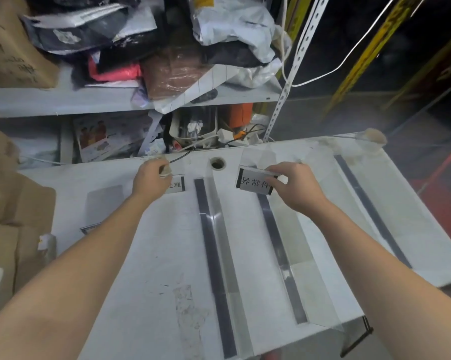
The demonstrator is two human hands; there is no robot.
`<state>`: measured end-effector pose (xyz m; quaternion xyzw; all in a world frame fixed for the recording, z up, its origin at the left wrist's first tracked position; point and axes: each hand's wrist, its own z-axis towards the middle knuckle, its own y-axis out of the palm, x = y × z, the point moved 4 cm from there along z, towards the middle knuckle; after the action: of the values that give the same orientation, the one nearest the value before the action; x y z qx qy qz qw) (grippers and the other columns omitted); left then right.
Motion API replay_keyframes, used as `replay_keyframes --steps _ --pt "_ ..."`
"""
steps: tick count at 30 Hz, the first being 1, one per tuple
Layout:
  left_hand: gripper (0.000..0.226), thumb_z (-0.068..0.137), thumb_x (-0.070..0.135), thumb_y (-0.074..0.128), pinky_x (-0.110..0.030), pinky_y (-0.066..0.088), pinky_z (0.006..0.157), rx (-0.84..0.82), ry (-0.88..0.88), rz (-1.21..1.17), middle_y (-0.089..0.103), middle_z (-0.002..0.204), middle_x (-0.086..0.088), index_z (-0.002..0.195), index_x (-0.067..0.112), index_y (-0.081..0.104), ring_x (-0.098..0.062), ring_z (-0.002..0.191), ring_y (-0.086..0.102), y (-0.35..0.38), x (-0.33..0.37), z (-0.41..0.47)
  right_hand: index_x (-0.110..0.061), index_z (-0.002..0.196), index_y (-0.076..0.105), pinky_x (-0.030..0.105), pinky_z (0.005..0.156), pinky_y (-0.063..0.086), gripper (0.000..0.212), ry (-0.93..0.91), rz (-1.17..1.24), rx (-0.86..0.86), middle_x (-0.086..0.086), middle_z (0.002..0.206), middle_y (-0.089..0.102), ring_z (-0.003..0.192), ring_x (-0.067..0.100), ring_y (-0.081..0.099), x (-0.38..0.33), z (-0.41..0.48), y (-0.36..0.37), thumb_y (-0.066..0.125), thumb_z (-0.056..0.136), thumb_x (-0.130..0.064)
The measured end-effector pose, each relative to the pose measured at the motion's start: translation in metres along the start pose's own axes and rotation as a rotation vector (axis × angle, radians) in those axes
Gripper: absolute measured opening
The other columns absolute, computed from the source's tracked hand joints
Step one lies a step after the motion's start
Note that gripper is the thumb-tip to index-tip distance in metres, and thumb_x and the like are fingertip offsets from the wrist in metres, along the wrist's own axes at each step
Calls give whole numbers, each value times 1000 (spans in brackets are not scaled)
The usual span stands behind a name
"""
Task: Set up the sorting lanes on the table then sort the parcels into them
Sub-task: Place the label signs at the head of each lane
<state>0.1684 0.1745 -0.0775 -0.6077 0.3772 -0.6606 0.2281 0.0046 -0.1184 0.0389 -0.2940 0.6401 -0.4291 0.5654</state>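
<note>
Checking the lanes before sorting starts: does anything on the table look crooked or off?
The right label sign, gripped by the right hand, sits tilted, unlike the left label sign in the left hand. A scuffed grey patch marks the table.

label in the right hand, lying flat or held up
Held up, tilted: the right hand grips the label at its right end. Whether its bottom edge touches the table cannot be told.

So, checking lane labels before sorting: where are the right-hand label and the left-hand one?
right-hand label (254,183): head view, on its printed characters.
left-hand label (177,185): head view, on its visible right end.
</note>
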Motion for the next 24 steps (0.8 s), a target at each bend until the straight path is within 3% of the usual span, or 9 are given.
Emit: replay_keyframes --steps 4,6,8,10,12,18,22,24 --pt "18 85 16 59 -39 51 71 64 -46 129 65 94 -10 100 19 68 -38 94 62 -16 50 -14 -13 112 75 26 78 39 21 -26 10 22 3 108 74 96 19 62 24 -6 -24 64 94 -16" --pt "12 83 13 54 -39 47 67 101 -23 161 61 87 -9 85 21 63 -41 94 61 -22 83 -24 -12 111 75 25 74 36 20 -37 18 24 3 106 74 87 16 57 41 -12 -39 64 94 -16" --pt "15 85 15 58 -40 47 72 129 -10 203 64 99 -12 96 19 67 -40 101 60 -24 116 -36 -9 106 76 27 70 34 18 -60 22 25 5 102 74 83 19 57 62 -19 -57 63 95 -16" --pt "23 87 18 61 -39 45 74 160 -10 244 66 109 -15 108 12 68 -39 101 60 -22 143 -49 -7 107 75 27 74 39 20 -76 30 42 8 106 74 94 26 63 85 -26 -78 64 95 -17" --pt "22 87 22 62 -37 44 70 176 -24 276 65 104 -16 105 10 67 -39 97 60 -15 167 -63 -8 115 73 25 81 40 25 -69 45 56 7 116 73 105 25 63 113 -31 -100 65 95 -19" --pt "28 87 25 62 -35 44 66 194 -63 396 66 100 -16 109 8 65 -36 92 60 18 248 -104 -6 118 72 29 90 44 27 -86 54 73 9 121 71 112 27 62 197 -44 -170 66 94 -16" --pt "21 85 33 60 -39 48 67 195 -42 422 64 95 -14 90 14 54 -36 89 59 43 290 -120 -6 121 71 29 92 44 29 -61 36 100 10 124 69 114 27 61 243 -48 -202 66 95 -18" --pt "30 86 37 59 -41 51 71 183 -42 453 64 105 -13 101 12 58 -37 96 60 55 308 -124 -6 119 71 31 89 46 27 -60 31 89 12 121 70 111 29 62 262 -46 -209 66 95 -15"
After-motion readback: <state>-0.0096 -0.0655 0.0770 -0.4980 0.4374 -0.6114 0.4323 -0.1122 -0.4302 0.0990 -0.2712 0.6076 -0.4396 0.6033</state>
